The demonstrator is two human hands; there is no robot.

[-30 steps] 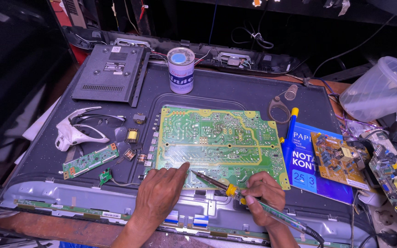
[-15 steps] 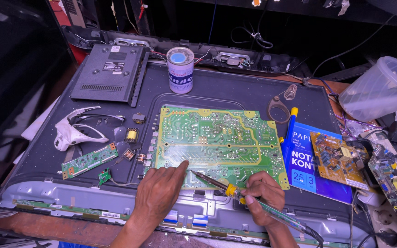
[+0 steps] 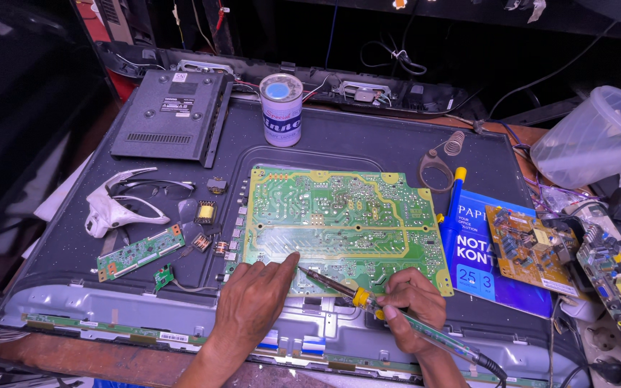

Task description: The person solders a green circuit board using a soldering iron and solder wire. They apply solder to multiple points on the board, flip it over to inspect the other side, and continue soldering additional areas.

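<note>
A large green circuit board [image 3: 339, 219] lies solder side up on the dark back of a flat television panel [image 3: 339, 147]. My left hand [image 3: 253, 305] rests flat on the board's near edge, its index finger pointing at a spot near the bottom left. My right hand [image 3: 411, 305] grips a soldering iron [image 3: 357, 294] with a yellow collar and a green translucent handle. The iron's tip sits on the board right beside my left fingertip.
A white and blue can [image 3: 281, 109] stands behind the board, with a dark plastic cover [image 3: 170, 116] to its left. White head-worn magnifier glasses [image 3: 120, 201], a small green strip board [image 3: 140, 251] and loose parts lie left. At right: blue notebook [image 3: 479, 259], brown board [image 3: 530, 248], clear plastic tub [image 3: 598, 136].
Both hands stay almost where they were. The iron's tip holds at the same spot on the board's near edge.
</note>
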